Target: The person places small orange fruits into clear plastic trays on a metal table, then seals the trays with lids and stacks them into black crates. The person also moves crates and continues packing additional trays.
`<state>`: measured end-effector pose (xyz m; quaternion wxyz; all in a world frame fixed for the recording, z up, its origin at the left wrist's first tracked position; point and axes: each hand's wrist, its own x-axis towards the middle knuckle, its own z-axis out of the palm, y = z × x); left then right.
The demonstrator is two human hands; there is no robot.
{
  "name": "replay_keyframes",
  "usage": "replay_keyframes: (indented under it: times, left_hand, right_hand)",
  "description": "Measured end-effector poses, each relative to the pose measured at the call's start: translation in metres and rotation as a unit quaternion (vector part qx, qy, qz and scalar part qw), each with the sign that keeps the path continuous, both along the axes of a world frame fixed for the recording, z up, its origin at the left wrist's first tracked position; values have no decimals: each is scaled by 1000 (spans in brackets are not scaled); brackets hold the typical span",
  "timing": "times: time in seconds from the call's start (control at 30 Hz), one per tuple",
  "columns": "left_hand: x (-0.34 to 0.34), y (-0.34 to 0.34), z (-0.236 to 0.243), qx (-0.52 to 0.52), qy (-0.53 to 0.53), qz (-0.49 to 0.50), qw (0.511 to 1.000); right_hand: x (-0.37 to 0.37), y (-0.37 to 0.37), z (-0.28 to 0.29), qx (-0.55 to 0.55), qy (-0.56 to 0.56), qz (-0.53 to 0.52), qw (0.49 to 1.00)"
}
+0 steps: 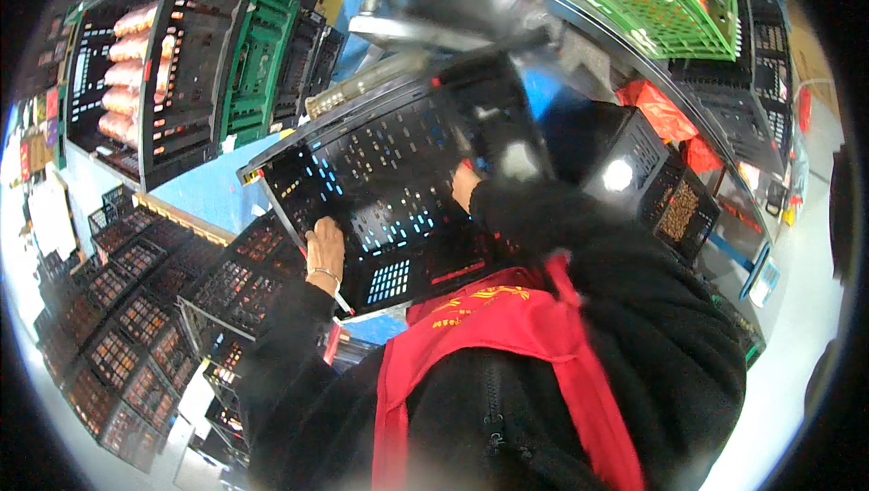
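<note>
A black slotted plastic crate [371, 161] is tilted in front of my body, its perforated floor facing me. My left hand [326, 249], with a thin bracelet at the wrist, is closed over the crate's left rim. At the crate's right side my right hand [465, 187] is closed, fingers curled at its edge beside a small red spot; the fingertips are partly hidden. Just beyond that hand stands a dark panel [502, 120], smeared by motion, and I cannot tell whether it belongs to the same crate.
Stacked black crates [122, 328] fill the lower left. Packs in reddish wrapping [127, 75] sit in a crate at upper left, near a green crate [258, 61]. A bright green crate [652, 2] is at upper right. Small brown items fill a black crate [681, 210] at right.
</note>
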<state>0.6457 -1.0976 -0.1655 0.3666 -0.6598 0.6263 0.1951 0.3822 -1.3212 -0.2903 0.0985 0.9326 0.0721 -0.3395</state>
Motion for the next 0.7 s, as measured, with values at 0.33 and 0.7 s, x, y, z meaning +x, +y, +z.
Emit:
replay_keyframes:
  times: [0.33,0.7]
  left_hand:
    - [29,41,32,-302,-145,152,930]
    - [36,33,65,-466,423,661,409]
  right_hand:
    - [-124,-128,184,-78,-44,-42,995]
    - [-186,-86,175,71,-184,-587,785]
